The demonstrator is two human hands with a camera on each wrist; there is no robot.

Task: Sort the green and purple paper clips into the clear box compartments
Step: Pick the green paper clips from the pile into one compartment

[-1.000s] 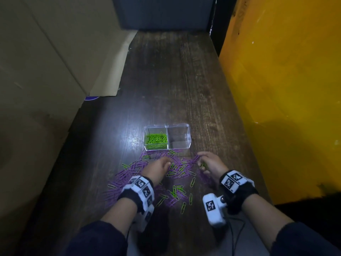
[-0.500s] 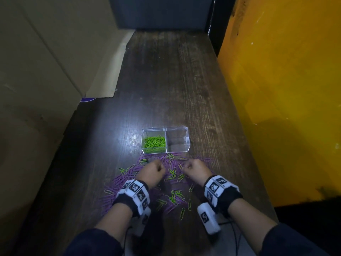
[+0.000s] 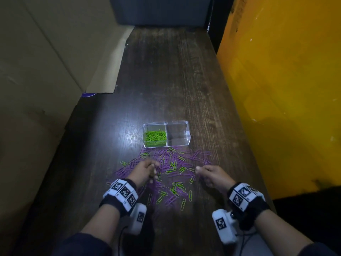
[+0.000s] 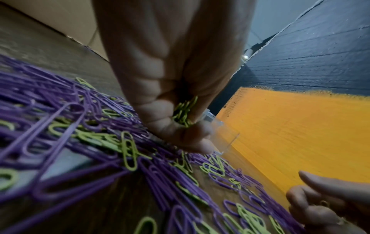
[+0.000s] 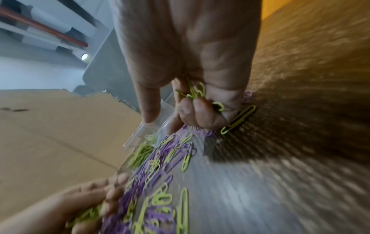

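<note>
Green clips (image 4: 183,113) were bunched inside both curled fists, left hand (image 3: 145,169) and right hand (image 3: 212,175); loose mix (image 3: 173,174) lay under the fingertips, clear box (image 3: 186,133) just beyond. I'd dump both into the green-filled 1 of 2 compartments, low over the rim.

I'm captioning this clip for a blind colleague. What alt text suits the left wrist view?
A left hand grips a bunch of green paper clips above a wooden table strewn with purple paper clips and green ones. The right hand shows at lower right, before an orange wall.
</note>
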